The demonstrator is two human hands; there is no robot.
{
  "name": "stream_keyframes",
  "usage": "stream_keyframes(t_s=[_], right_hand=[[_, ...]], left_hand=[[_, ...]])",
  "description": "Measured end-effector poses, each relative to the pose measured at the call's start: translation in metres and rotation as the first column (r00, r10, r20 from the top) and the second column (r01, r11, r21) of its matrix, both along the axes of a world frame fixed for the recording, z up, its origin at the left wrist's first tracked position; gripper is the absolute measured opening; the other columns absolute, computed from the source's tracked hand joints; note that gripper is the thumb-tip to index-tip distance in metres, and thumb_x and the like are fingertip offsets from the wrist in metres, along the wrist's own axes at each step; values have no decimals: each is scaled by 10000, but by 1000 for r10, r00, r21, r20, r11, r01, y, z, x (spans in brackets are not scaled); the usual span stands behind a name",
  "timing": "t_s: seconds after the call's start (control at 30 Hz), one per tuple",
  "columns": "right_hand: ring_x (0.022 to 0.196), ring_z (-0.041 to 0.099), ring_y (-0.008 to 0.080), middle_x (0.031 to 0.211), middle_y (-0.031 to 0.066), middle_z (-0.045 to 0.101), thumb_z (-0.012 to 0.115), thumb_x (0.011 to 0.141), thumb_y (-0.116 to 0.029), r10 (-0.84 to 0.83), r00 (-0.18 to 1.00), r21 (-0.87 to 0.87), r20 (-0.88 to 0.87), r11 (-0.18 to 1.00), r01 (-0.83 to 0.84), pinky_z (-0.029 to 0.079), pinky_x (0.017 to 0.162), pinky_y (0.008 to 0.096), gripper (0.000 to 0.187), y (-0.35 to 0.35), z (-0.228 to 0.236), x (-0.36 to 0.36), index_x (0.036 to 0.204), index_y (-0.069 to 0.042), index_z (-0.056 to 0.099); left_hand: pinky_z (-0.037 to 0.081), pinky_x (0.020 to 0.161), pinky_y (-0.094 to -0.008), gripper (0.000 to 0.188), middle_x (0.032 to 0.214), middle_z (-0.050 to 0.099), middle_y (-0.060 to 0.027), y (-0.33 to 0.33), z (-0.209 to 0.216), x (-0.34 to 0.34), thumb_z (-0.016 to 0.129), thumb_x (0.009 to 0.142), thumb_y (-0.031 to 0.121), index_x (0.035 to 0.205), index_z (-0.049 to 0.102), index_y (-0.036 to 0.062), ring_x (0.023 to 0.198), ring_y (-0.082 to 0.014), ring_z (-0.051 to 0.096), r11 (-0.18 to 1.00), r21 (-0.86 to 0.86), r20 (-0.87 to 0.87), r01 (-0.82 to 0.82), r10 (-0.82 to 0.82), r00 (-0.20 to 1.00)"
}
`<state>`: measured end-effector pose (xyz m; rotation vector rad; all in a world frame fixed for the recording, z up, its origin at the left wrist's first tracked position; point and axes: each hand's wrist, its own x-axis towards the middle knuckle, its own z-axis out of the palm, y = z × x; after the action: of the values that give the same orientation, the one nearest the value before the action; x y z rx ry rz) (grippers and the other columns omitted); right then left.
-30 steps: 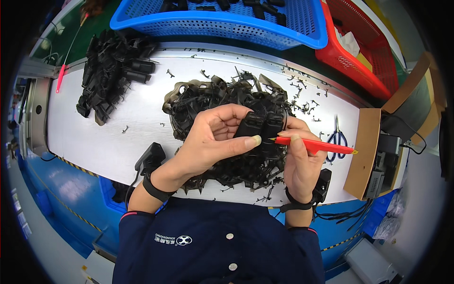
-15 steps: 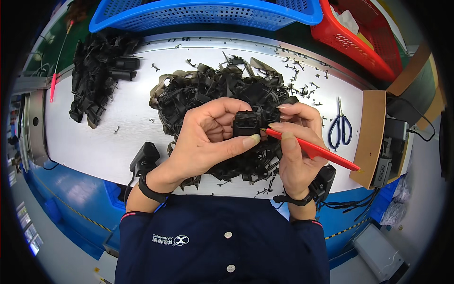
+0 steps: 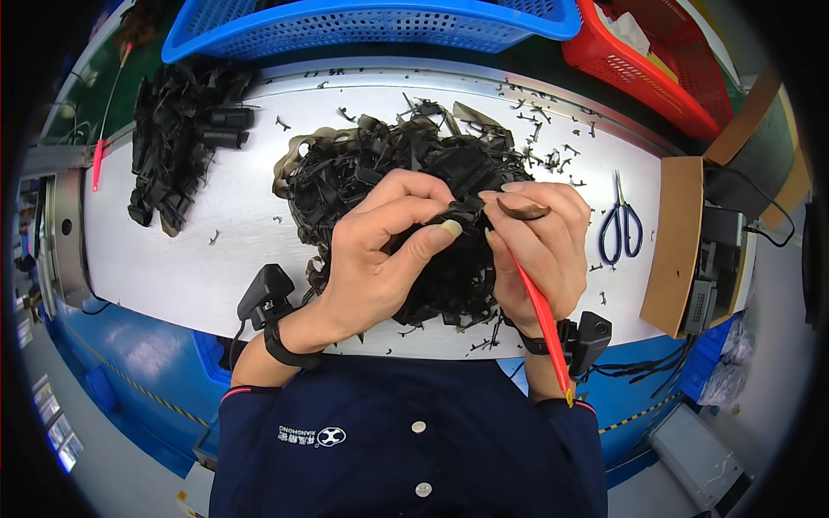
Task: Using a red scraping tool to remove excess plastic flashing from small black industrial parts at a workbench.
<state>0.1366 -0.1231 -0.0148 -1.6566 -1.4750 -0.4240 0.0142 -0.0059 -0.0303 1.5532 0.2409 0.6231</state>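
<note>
Black part [image 3: 464, 213] over white worktable [image 3: 250, 194]: held at the centre of the frame, mostly covered where it is pinched.
Blue basket [image 3: 371, 26]: set across the top of the frame, cut off by the upper edge.
Red basket [image 3: 623, 78]: placed at the upper right, just beside the blue one.
Central heap [image 3: 371, 173]: tangled black pieces and strips, spread behind and below the held part.
Side pile [image 3: 173, 147]: more black pieces, gathered at the upper left, apart from the heap.
Left hand [image 3: 384, 259]: narrowed, with the black part gripped between thumb and fingers.
Right hand [image 3: 544, 259]: curled around a red pen-like tool [image 3: 540, 302], its fingers brought up to the part, which seems to be touched by them.
Step in hand: judged to be close finger work on the part; the exact action cannot be told, as it is covered.
Next move: a firm left grip seems called for, and the tool, if needed, would have to be re-aimed, since its rear end is pointed toward the lower edge and its working tip is hidden.
Scissors [image 3: 620, 209]: left lying at the right, untouched.
Black scraps [image 3: 553, 160]: scattered at the upper right of the heap.
</note>
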Motion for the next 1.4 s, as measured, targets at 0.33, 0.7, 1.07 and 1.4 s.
stream_keyframes(t_s=[0.33, 0.7, 1.07, 1.4], right_hand=[[813, 605, 279, 866, 118, 602, 684, 648, 27, -120, 993, 100, -7, 988, 120, 482, 710, 360, 253, 1, -12, 0, 889, 8, 610], [758, 566, 292, 774, 115, 561, 659, 697, 27, -174, 970, -50, -170, 985, 168, 447, 677, 348, 189, 7, -20, -4, 872, 8, 590], [851, 613, 253, 862, 145, 636, 630, 774, 2, 181, 694, 90, -697, 982, -166, 481, 771, 326, 102, 1, -4, -12, 870, 34, 642], [982, 565, 293, 1059, 226, 589, 647, 737, -132, 410, 479, 136, -776, 851, -508, 442, 845, 376, 184, -5, 8, 2, 841, 12, 696]], left_hand=[[295, 864, -400, 349, 916, 424, -101, -6, 6, 0, 590, 809, 365, 851, 477, 37, 914, -282, 422, 782, 505, -107, 366, -364, 925], [381, 933, -424, 679, 1176, 496, -236, 6, 18, -3, 346, 882, 570, 1100, 584, -28, 1087, -346, 506, 898, 440, 228, 11, -124, 966], [389, 422, -222, 498, 570, 511, -29, 9, 26, -4, 793, 608, 355, 938, 626, 20, 474, -129, 513, 766, 628, 49, -137, 138, 989], [497, 620, -223, 1077, 1143, 564, -118, 7, 26, -9, 853, 415, 381, 1315, 388, 12, 691, -180, 614, 884, 434, -385, 176, 5, 923]])
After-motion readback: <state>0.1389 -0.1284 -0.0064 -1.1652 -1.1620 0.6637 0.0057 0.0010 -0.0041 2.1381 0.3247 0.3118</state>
